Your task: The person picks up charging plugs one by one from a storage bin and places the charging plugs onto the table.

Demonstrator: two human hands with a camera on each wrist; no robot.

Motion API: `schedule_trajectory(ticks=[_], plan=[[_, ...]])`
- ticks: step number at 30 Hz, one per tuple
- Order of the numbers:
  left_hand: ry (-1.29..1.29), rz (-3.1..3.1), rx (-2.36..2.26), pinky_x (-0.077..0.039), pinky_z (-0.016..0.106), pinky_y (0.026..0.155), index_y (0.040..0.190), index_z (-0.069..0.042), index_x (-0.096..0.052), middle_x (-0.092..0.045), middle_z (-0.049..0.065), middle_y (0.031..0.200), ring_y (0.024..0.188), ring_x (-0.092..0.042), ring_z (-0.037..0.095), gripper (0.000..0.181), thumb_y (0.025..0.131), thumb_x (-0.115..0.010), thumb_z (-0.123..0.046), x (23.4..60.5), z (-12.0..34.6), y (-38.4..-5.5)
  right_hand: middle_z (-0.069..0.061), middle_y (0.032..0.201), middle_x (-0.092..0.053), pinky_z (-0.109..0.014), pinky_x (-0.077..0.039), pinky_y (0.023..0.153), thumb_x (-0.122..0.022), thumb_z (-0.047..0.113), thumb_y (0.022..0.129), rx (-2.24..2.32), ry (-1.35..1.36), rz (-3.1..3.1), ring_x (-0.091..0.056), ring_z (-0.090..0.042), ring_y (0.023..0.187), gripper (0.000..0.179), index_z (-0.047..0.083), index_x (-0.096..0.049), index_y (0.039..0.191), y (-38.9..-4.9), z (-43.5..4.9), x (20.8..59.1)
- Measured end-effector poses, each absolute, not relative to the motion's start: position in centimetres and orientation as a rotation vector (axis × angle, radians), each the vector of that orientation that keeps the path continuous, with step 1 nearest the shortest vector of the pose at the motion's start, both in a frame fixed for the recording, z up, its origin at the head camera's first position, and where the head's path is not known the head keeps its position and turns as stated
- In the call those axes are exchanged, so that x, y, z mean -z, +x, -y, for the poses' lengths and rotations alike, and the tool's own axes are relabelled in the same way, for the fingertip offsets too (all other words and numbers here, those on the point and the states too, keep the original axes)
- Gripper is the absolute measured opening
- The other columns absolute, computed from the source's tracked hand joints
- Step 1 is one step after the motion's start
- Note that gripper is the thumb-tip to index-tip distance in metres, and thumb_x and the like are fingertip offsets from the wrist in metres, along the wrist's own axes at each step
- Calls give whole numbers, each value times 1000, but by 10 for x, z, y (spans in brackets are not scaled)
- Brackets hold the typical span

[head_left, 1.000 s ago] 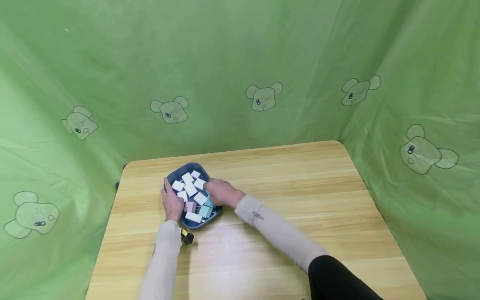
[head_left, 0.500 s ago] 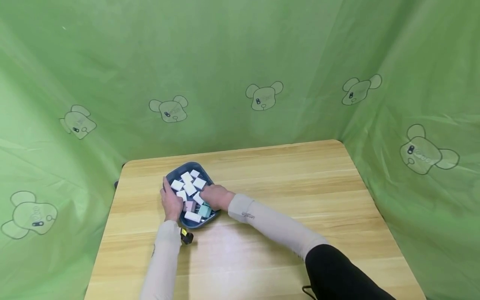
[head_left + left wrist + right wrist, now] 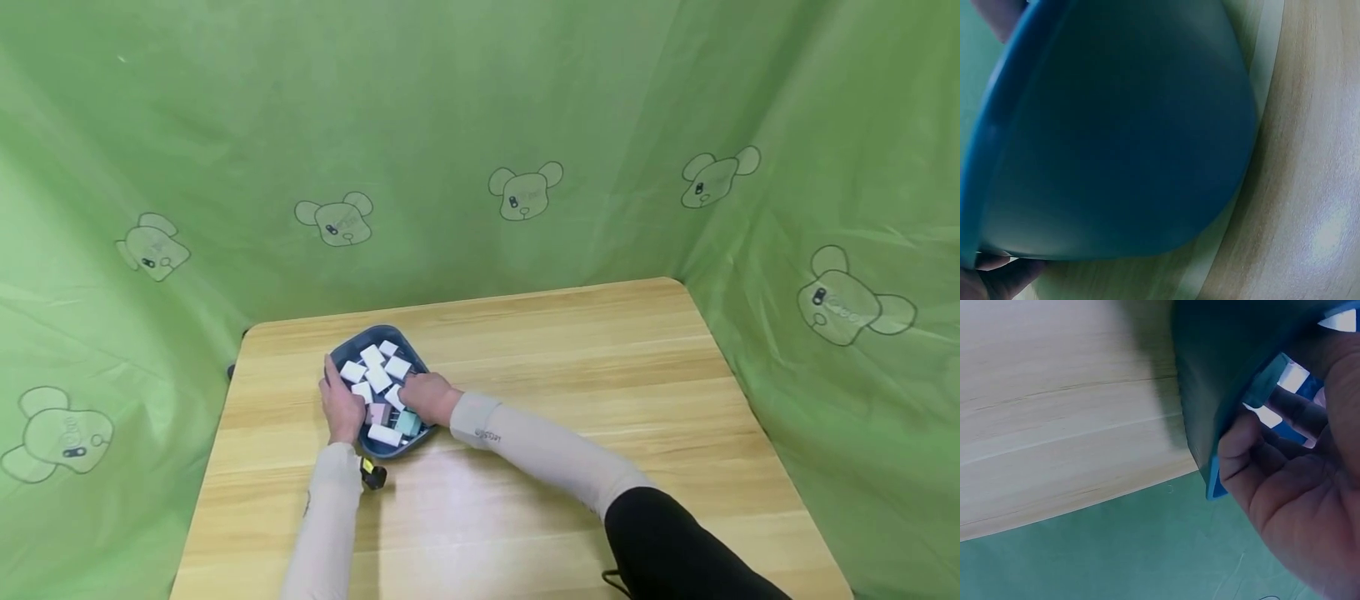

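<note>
A dark blue basin with rounded corners stands at the left of the table. It contains several white blocks, a pink block and a teal block. My left hand grips the basin's left side, thumb over the rim; the left wrist view is mostly filled by the basin's outer wall. Over the right rim, my right hand reaches in, its fingers bent among the blocks. In the right wrist view a teal block is at its fingers; I cannot tell whether they pinch it.
A small black and yellow object is by the left wrist. The wooden table extends to the right, and a green curtain with animal-head prints surrounds it. A thin dark cord shows beside the right sleeve.
My right hand has shifted slightly left and deeper over the basin, covering a blue-teal piece that showed beside it a second ago. My left hand and the basin stay in place.
</note>
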State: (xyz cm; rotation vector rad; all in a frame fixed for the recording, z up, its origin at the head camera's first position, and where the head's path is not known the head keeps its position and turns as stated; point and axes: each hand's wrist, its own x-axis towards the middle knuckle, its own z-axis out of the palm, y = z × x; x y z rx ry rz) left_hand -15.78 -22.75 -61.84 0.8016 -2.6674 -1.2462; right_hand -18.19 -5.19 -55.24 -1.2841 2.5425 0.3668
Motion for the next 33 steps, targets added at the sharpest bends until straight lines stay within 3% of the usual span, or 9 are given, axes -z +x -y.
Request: schedule_trajectory(ticks=[17, 24, 33], plan=[[796, 2675, 1251, -40, 60, 117, 165, -23, -2, -32, 30, 155, 132, -47, 49, 105, 81, -54, 12, 614, 225, -159, -1, 112, -75, -30, -62, 80, -68, 19, 93, -446, -1217, -2638, -69, -15, 98, 23, 19, -74, 115, -176, 59, 559], [795, 2678, 1244, -40, 59, 116, 165, -22, -3, -32, 31, 154, 130, -48, 49, 104, 81, -54, 12, 615, 224, -158, 0, 114, -75, -28, -60, 87, -66, 18, 95, -463, -1230, -2621, -68, -14, 102, 24, 19, -72, 118, -177, 59, 557], [772, 2664, 1220, -42, 59, 114, 165, -19, -6, -36, 34, 150, 126, -50, 49, 106, 77, -54, 14, 618, 228, -156, -9, 113, -71, -32, -60, 92, -78, 27, 82, -282, -1280, -2637, -67, -21, 105, 46, 10, -65, 123, -188, 52, 545]])
